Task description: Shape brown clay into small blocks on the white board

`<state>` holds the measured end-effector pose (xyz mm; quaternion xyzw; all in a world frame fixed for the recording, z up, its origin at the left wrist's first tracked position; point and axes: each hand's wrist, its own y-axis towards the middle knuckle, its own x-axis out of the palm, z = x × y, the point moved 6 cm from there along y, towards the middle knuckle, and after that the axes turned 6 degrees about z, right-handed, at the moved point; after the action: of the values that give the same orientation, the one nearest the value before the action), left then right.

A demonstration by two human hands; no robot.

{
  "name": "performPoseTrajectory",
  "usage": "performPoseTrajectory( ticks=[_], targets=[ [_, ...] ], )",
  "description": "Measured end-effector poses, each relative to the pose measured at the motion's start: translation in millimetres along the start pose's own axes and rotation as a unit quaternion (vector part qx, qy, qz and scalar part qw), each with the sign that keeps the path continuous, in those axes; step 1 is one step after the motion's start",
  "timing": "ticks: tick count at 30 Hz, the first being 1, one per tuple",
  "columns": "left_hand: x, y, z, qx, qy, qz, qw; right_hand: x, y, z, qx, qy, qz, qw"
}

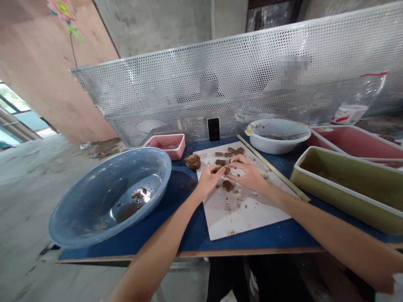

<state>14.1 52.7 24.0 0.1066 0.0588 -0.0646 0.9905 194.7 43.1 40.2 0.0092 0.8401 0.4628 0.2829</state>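
Hands [231, 176] pinching brown piece [224, 170] mid-board [252, 209], board edges bare

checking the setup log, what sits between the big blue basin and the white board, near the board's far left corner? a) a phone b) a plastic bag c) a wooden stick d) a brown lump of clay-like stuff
d: a rough brown lump rests on the blue table just off the far left corner of the white board, to the right of the big blue basin.
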Motion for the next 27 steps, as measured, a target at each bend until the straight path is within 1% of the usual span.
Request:
performPoseTrajectory(
  ticks=[6,9,14,19,25,27],
  targets=[
    [-0.2,-1.8,-1.3,-0.051,-0.043,-0.018,0.998,-5.3,1.1,-5.5,0.017,0.025,0.039,0.999],
    [0.5,-2.2,-1.8,-0.071,-0.075,-0.026,0.994,-4.7,0.9,-6.9,0.030,0.031,0.033,0.999],
    [2.1,-1.5,-8.3,-0.114,-0.123,-0.026,0.986,-4.0,0.4,-9.7,0.034,0.044,0.027,0.998],
    [3.0,-0.2,-10.2,-0.116,-0.129,-0.037,0.984,-4.1,1.3,-7.8,0.042,0.051,0.017,0.998],
    [1.2,1.1,-14.9,-0.098,-0.107,-0.027,0.989,-2.4,2.5,-4.5,0.036,0.059,-0.028,0.997],
    [0.7,1.0,-15.2,-0.094,-0.098,-0.026,0.990,-1.8,2.6,-3.6,0.033,0.057,-0.034,0.997]
  ],
)
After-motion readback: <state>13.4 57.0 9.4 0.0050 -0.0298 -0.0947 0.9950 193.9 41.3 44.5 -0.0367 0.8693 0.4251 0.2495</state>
